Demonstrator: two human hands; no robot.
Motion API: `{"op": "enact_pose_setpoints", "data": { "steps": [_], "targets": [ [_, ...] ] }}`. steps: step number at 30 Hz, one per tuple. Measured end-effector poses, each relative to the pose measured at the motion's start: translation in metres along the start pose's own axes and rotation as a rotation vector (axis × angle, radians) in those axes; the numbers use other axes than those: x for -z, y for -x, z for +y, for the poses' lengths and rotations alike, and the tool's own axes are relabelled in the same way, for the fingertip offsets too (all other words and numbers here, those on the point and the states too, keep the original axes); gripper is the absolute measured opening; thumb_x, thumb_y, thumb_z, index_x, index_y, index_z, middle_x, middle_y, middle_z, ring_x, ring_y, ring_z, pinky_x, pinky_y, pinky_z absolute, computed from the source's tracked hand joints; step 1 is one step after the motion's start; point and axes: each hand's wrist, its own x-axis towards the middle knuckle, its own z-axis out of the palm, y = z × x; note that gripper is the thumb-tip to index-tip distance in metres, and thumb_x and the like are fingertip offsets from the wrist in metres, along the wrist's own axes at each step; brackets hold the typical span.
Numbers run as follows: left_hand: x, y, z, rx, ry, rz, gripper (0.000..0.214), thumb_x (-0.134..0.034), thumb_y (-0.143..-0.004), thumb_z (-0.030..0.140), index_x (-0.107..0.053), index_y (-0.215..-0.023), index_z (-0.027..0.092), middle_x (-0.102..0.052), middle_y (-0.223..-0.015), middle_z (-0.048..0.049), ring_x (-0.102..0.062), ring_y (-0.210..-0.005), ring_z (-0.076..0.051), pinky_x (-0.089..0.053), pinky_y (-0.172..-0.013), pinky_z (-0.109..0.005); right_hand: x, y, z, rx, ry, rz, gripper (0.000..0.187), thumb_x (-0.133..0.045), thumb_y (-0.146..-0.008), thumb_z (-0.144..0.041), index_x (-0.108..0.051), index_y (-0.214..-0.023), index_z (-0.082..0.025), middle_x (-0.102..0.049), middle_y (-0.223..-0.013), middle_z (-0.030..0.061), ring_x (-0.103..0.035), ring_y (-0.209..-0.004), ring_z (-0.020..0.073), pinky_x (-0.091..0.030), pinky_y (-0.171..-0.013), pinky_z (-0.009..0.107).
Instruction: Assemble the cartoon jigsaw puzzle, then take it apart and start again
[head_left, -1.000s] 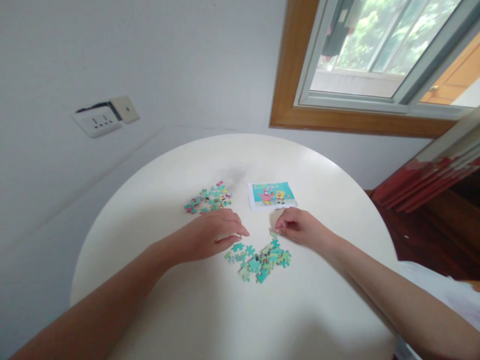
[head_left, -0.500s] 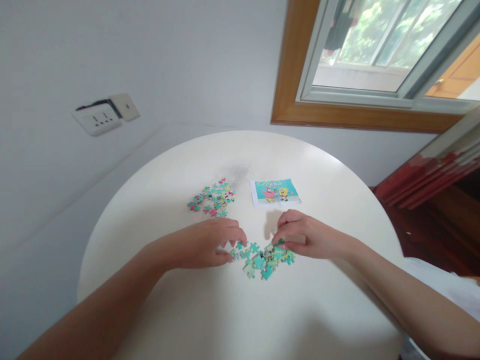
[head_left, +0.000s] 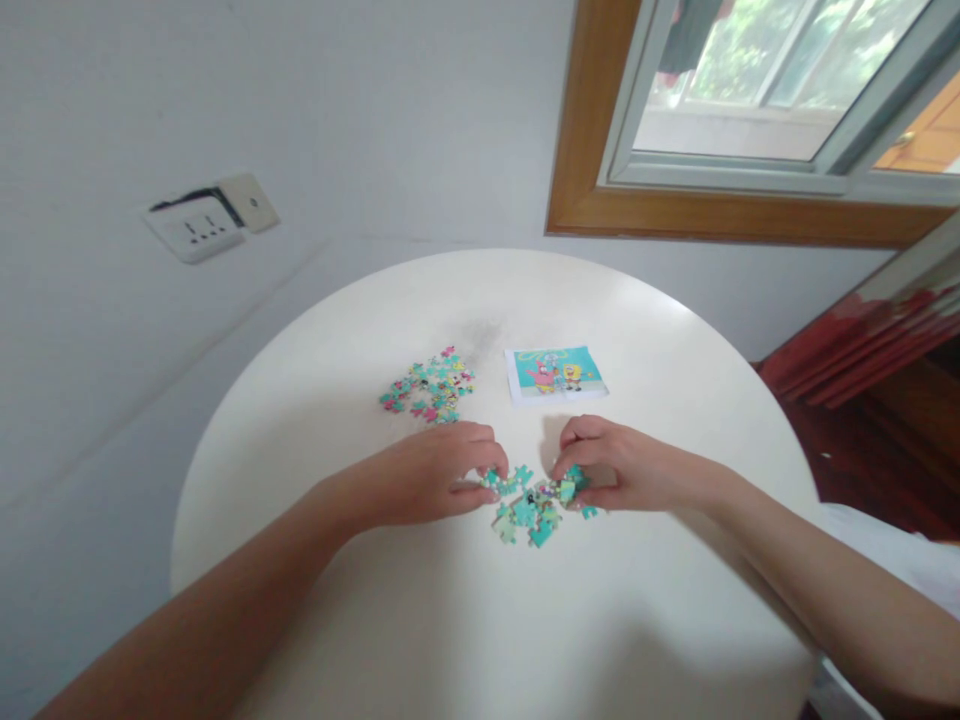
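Observation:
A small heap of teal puzzle pieces (head_left: 529,510) lies on the round white table (head_left: 487,620) between my hands. My left hand (head_left: 439,470) rests at the heap's left edge, fingers curled and pinching a teal piece (head_left: 495,482). My right hand (head_left: 611,470) sits at the heap's right edge, fingers closed on another teal piece (head_left: 570,486). A second heap of pink and teal pieces (head_left: 429,386) lies farther back on the left. A printed cartoon picture card (head_left: 555,372) lies behind my right hand.
The table stands against a white wall with a socket plate (head_left: 202,218) at the left. A wood-framed window (head_left: 720,130) is at the upper right. Dark red furniture (head_left: 885,330) and a dark floor lie past the table's right edge.
Both hands have drawn in onto the near heap and closed on pieces. The heap looks more bunched together. The view has shifted slightly.

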Motion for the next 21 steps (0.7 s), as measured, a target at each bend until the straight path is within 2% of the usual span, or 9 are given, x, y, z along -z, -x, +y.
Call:
{"op": "enact_pose_setpoints", "data": {
  "steps": [4, 6, 11, 17, 21],
  "targets": [
    [-0.007, -0.005, 0.001, 0.006, -0.072, 0.046, 0.008, -0.063, -0.088, 0.027, -0.063, -0.092, 0.020, -0.059, -0.089, -0.0021, -0.056, -0.083, -0.017, -0.039, -0.074, -0.026, 0.006, 0.001, -0.001, -0.003, -0.016, -0.019, 0.020, -0.069, -0.084, -0.035, -0.071, -0.097, -0.020, -0.059, -0.102, 0.0076, -0.059, -0.094, 0.0181, -0.049, -0.087, 0.030],
    [-0.009, -0.007, 0.001, -0.005, -0.099, 0.061, 0.007, -0.063, -0.087, 0.025, -0.063, -0.092, 0.020, -0.058, -0.089, -0.0022, -0.056, -0.084, -0.018, -0.038, -0.075, -0.026, 0.005, 0.000, -0.001, 0.009, -0.015, 0.015, 0.021, -0.066, -0.087, -0.036, -0.070, -0.099, -0.019, -0.060, -0.099, 0.0079, -0.058, -0.092, 0.0179, -0.049, -0.085, 0.030],
    [-0.009, -0.008, 0.004, -0.028, -0.161, 0.078, 0.007, -0.062, -0.086, 0.020, -0.065, -0.092, 0.020, -0.060, -0.090, -0.0028, -0.056, -0.086, -0.019, -0.038, -0.077, -0.028, -0.011, -0.009, -0.002, 0.094, 0.030, 0.155, 0.025, -0.060, -0.091, -0.030, -0.068, -0.111, -0.018, -0.061, -0.100, 0.0100, -0.056, -0.094, 0.0185, -0.047, -0.085, 0.031],
    [-0.010, -0.010, 0.002, -0.075, -0.205, 0.093, 0.010, -0.057, -0.088, 0.016, -0.067, -0.089, 0.019, -0.060, -0.086, -0.0025, -0.056, -0.083, -0.018, -0.037, -0.076, -0.029, -0.025, -0.018, -0.006, 0.134, 0.123, 0.244, 0.020, -0.059, -0.091, -0.024, -0.072, -0.106, -0.021, -0.063, -0.101, 0.0080, -0.055, -0.095, 0.0188, -0.043, -0.088, 0.035],
    [-0.009, -0.009, -0.002, -0.082, -0.131, 0.086, 0.012, -0.057, -0.087, 0.014, -0.066, -0.091, 0.019, -0.061, -0.088, -0.0020, -0.057, -0.085, -0.017, -0.039, -0.076, -0.026, -0.032, -0.024, -0.013, 0.087, 0.180, 0.281, 0.017, -0.061, -0.089, -0.023, -0.073, -0.102, -0.023, -0.064, -0.101, 0.0069, -0.055, -0.096, 0.0199, -0.041, -0.088, 0.037]
  ]
}}
